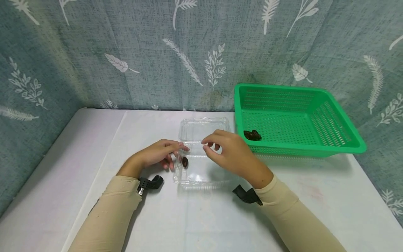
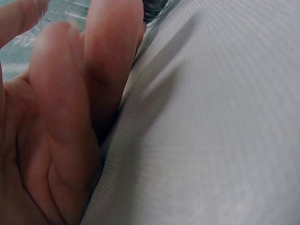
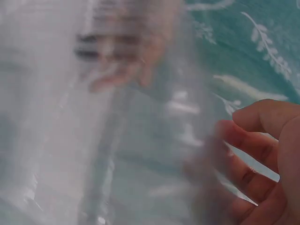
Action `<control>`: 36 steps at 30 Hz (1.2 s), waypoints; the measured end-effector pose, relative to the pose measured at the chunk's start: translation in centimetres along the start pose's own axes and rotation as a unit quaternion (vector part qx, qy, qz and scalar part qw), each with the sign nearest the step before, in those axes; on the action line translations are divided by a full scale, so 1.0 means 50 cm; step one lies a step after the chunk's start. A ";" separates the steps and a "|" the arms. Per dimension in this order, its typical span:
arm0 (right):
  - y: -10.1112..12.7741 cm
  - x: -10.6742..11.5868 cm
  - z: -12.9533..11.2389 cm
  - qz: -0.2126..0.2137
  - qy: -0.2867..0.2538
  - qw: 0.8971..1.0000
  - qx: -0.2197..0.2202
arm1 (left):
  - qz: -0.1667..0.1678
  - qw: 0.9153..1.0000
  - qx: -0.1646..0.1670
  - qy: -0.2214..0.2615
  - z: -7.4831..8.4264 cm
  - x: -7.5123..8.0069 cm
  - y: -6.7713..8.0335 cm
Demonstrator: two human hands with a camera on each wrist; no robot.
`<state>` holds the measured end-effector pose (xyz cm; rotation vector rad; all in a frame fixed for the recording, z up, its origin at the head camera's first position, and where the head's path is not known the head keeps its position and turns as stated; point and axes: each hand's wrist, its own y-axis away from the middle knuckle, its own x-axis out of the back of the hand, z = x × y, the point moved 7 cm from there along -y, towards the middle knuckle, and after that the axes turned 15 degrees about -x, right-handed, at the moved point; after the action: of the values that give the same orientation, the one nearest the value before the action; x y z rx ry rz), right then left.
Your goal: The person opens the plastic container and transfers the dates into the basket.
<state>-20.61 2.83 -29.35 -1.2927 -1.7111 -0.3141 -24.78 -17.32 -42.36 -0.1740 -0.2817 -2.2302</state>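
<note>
Here, the date lies in the clear box, beside the left hand whose loose grip steadies it.

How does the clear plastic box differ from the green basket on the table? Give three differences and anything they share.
1. The clear plastic box is see-through; the green basket is opaque with perforated walls.
2. The box looks smaller and shallower than the basket.
3. The box has a hinged lid lying open; the basket has no lid.
Both sit on the white table, and each holds something small and dark.
</note>
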 end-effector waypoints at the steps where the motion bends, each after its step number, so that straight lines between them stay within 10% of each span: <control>1: -0.001 -0.012 0.002 -0.010 0.003 1.000 -0.009 | 0.001 1.000 0.000 -0.001 -0.001 0.000 0.000; 19: -0.002 -0.177 0.012 -0.222 0.019 0.964 -0.144 | -0.001 1.000 -0.004 0.005 -0.009 -0.006 -0.001; 36: 0.001 -0.206 0.002 -0.213 0.073 0.969 -0.102 | -0.001 1.000 -0.002 0.006 0.000 0.001 0.002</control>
<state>-20.58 -3.42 -37.52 -1.0028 -1.8550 -0.8341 -24.72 -17.42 -42.35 -0.1624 -0.2705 -2.2340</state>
